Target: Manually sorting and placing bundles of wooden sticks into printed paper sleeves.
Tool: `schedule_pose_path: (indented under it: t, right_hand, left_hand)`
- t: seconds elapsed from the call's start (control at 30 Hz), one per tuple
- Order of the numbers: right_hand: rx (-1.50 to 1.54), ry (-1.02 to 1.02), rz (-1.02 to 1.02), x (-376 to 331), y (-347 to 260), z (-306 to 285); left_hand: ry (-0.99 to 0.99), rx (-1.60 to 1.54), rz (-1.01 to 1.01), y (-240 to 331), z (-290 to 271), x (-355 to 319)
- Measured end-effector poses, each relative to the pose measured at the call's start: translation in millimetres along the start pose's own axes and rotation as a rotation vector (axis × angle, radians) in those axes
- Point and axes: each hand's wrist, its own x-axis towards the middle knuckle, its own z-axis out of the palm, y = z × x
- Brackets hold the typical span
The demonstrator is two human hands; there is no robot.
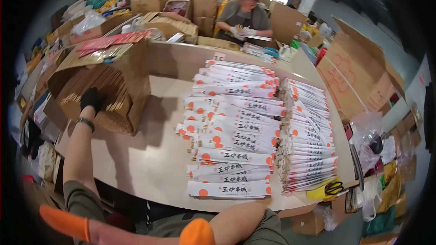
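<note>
My left hand, in a black glove, reaches into an open brown paper bag or box at the left of the table. Its fingers lie against tightly packed, slim brown sticks or sleeves; the fingertips are hidden there. My right hand is raised very near the camera at the lower edge, only partly in view. Orange covers sit on two of its fingers, which are stretched apart with nothing visible between them. Stacked white paper sleeves with orange dots fill the table's middle, beside a second stack at the right.
Black-handled scissors lie on something yellow at the table's right corner. Red printed sheets rest atop the bag. A large open carton stands at the right. Across the table's raised back panel, a gloved co-worker handles white sleeves.
</note>
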Motion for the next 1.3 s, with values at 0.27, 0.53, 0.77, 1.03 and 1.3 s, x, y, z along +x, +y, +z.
schedule_pose_path:
  t: [0.27, 0.53, 0.77, 1.03, 1.3]
  right_hand:
    - [-0.110, 0.377, 0.261, 13.6, -11.9, 7.9]
    - [-0.166, 0.315, 0.126, 18.2, -13.3, 12.4]
    - [-0.178, 0.217, 0.039, 31.4, -23.2, 17.9]
    - [-0.216, 0.065, -0.119, 18.6, -12.0, 22.7]
    - [-0.431, 0.004, -0.246, 13.9, -29.1, 30.6]
  left_hand:
    - [-0.239, 0.203, -0.127, 26.4, -14.0, 0.7]
    - [-0.593, 0.711, -0.342, 201.4, -59.4, -118.7]
    - [-0.515, 0.461, -0.203, 287.3, -115.1, -188.5]
    - [-0.456, 0.222, 0.040, 333.1, -163.1, -246.6]
    - [-0.502, -0.024, 0.267, 368.0, -72.9, -257.5]
